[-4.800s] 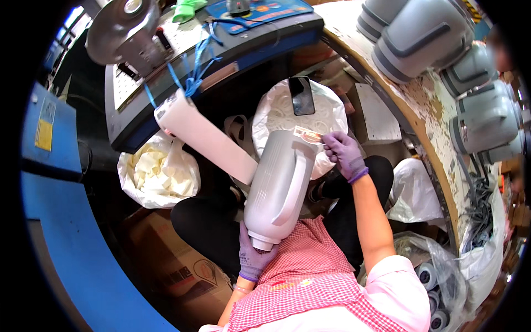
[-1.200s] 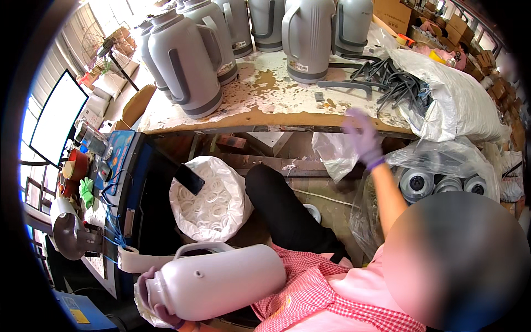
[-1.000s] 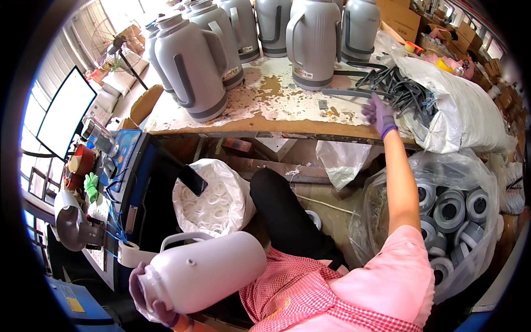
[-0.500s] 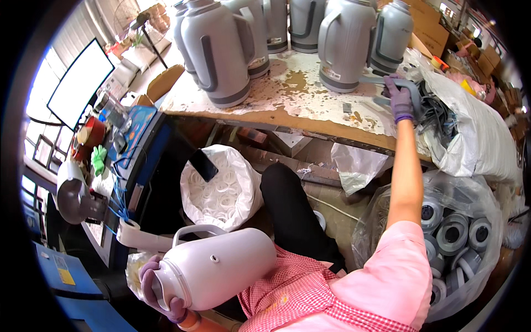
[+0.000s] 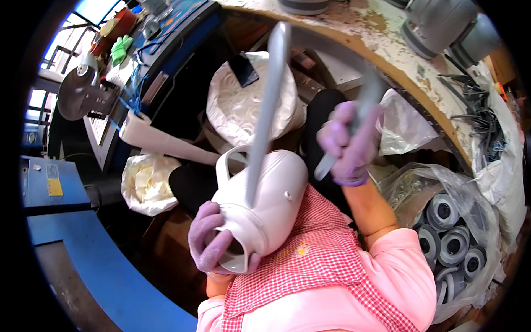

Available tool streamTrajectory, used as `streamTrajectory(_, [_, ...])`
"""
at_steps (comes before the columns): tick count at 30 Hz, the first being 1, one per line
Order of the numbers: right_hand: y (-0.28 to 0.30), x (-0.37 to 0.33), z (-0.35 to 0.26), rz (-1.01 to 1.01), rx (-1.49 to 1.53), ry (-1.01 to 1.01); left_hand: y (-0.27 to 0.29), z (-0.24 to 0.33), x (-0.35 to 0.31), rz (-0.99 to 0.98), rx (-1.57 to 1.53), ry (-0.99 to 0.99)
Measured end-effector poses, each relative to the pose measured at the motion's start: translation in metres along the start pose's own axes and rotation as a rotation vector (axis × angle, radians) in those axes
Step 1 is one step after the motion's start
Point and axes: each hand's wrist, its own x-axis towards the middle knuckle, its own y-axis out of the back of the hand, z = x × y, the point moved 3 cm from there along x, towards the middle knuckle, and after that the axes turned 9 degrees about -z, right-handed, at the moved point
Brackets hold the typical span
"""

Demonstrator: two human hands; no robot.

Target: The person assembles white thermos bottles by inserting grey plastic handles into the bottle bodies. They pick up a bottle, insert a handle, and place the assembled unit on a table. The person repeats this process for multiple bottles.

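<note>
My left hand (image 5: pixel 207 238), in a purple glove, is closed round the open neck of a light grey thermos jug body (image 5: pixel 282 180). The jug lies tilted on my lap, its mouth toward the lower left and its side handle upward. My gloved right hand (image 5: pixel 348 141) is closed on one leg of a long grey U-shaped handle (image 5: pixel 269 105). Its other leg passes in front of the jug, its lower end over the jug's shoulder; whether it touches I cannot tell. Motion blurs the handle's top.
A white sack of clear rings (image 5: pixel 221 105) with a phone (image 5: pixel 243 70) on it stands ahead. At right, a clear bag holds grey lids (image 5: pixel 442 212). Grey jugs (image 5: pixel 437 25) stand on the worn workbench (image 5: pixel 370 41). Black handle strips (image 5: pixel 481 110) lie by a white sack.
My right hand has come back from the bench to above my lap, bringing the grey handle. The jug has shifted right with my left hand, and the view has turned downward.
</note>
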Motion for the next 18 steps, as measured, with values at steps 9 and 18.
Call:
streamTrajectory(9, [-0.045,-0.016,0.099,0.115,-0.079,-0.568,0.010,0.000,-0.030,0.133,0.005,-0.093])
streamTrajectory(18, [-0.060,-0.009,0.106,-0.232,-0.344,-0.625,0.014,0.011,-0.014,-0.111,-0.024,-0.022])
